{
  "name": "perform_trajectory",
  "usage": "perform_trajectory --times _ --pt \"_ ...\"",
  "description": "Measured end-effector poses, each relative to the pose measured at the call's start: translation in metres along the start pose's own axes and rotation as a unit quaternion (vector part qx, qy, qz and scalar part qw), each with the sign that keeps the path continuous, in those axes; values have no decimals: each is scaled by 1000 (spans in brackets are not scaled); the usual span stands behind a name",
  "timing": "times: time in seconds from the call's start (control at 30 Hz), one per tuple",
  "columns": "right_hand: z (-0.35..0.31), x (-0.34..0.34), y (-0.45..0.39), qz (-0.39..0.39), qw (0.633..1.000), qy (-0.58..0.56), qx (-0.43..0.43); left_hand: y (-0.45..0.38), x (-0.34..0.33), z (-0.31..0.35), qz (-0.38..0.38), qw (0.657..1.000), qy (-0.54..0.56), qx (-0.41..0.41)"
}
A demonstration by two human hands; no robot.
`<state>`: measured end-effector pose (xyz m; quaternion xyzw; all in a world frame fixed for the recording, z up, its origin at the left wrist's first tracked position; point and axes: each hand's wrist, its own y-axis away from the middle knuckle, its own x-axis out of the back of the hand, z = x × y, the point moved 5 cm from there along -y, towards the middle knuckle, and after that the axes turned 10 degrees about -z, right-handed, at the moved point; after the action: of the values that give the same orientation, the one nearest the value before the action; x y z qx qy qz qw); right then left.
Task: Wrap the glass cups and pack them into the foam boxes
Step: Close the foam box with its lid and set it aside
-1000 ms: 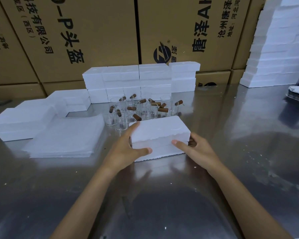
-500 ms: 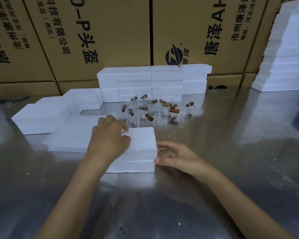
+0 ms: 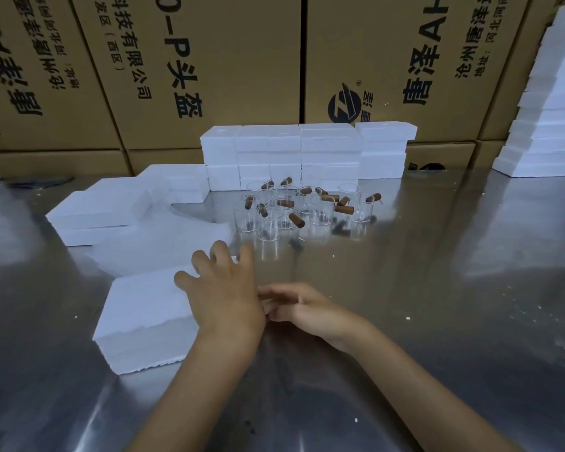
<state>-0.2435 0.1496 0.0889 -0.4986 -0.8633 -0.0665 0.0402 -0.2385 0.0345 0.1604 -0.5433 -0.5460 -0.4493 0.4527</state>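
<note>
A closed white foam box (image 3: pixel 137 318) lies on the steel table in front of me, left of centre. My left hand (image 3: pixel 224 295) is over its right end with fingers spread and slightly bent, gripping nothing. My right hand (image 3: pixel 304 308) rests on the table just right of the box, fingers relaxed and pointing left, empty. Beyond them stand several clear glass cups (image 3: pixel 294 210) with brown wooden handles, bunched together. A flat stack of white wrapping sheets (image 3: pixel 163 246) lies left of the cups.
Foam boxes are stacked in a row (image 3: pixel 304 151) behind the cups, more lie at the left (image 3: pixel 101 210), and a tall pile (image 3: pixel 555 102) stands at the far right. Printed cardboard cartons (image 3: pixel 209 60) wall off the back of the table (image 3: pixel 437 288).
The foam box has slid left across the table, away from the cups. My left hand has let go of it and hovers over its right end. My right hand trails beside it.
</note>
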Motion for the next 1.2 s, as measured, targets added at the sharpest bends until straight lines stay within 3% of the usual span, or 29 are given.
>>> perform_trajectory --times 0.27,0.5,0.73,0.93,1.2 --pt "3 -2 4 9 1000 -28 1 -4 -11 -7 -20 997 -48 65" --pt "4 6 9 41 998 -49 11 -18 -26 -62 -23 986 -72 148" --pt "4 5 10 49 998 -42 9 -45 -42 -118 -11 984 -41 175" --pt "5 5 9 51 998 -39 9 -76 -51 -157 45 987 12 152" --pt "4 6 7 59 998 -33 10 -129 -52 -176 53 993 38 96"
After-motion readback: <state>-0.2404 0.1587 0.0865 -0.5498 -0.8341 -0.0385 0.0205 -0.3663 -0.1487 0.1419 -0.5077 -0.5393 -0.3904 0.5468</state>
